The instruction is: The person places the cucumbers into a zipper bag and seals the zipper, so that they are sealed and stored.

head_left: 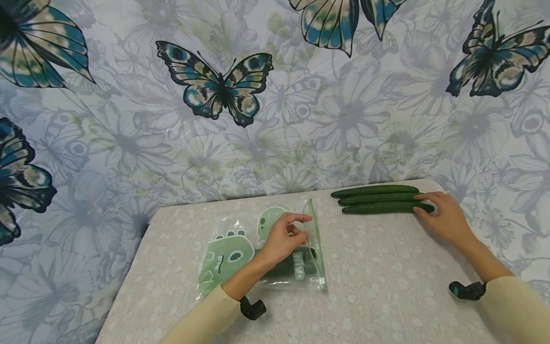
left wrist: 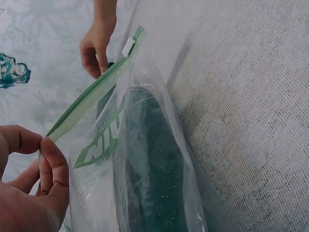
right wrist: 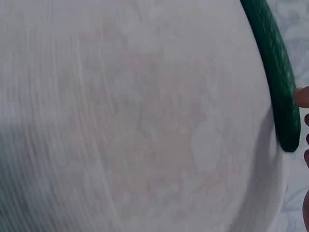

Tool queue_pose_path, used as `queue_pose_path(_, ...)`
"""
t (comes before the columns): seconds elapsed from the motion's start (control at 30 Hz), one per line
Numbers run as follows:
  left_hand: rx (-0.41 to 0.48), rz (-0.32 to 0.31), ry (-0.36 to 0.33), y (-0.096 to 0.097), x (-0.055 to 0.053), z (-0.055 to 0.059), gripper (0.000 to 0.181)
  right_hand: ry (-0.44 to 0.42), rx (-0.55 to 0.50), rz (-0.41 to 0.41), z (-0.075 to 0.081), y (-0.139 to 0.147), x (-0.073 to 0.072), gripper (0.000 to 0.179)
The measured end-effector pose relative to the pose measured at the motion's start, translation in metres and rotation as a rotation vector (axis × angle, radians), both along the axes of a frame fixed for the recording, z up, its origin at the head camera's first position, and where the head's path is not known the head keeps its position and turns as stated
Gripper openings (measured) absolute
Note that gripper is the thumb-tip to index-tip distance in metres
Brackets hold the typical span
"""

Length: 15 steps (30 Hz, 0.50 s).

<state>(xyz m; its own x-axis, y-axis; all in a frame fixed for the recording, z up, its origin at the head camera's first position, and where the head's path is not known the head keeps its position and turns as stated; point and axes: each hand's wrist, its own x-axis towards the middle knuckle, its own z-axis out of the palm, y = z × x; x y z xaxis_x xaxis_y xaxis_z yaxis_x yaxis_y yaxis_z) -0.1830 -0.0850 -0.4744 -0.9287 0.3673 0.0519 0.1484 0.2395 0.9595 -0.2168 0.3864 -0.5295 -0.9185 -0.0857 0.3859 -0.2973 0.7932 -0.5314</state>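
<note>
A clear zip bag (head_left: 275, 284) with green cartoon prints lies on the table, a dark green cucumber (left wrist: 159, 169) inside it. My left hand (head_left: 283, 239) is over the bag and pinches its green zip edge (left wrist: 77, 106) between thumb and fingertips. The white slider (left wrist: 128, 47) sits near the other end of that edge. Three cucumbers (head_left: 378, 197) lie side by side at the back right of the table. My right hand (head_left: 447, 217) grips the right end of the nearest cucumber (head_left: 378, 208), thumb in front and fingers behind. In the right wrist view a fingertip (right wrist: 301, 96) touches a cucumber (right wrist: 277, 72).
A pale patterned cloth covers the table (head_left: 378, 277). Right behind it hangs a backdrop (head_left: 292, 134) with flowers and large butterflies. A dark device is strapped to each wrist, below cream sleeves (head_left: 206, 315).
</note>
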Motion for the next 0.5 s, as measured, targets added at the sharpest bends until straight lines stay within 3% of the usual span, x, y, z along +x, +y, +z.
queue_pose_path(0.17,0.008,-0.016,-0.004,0.0,0.0,-0.001,0.042,-0.056,0.093,0.01,-0.006,0.019,-0.001,0.034)
queue_pose_path(0.5,-0.007,-0.014,-0.005,-0.002,0.0,0.0,0.042,-0.034,0.159,0.068,-0.01,0.024,-0.005,0.039)
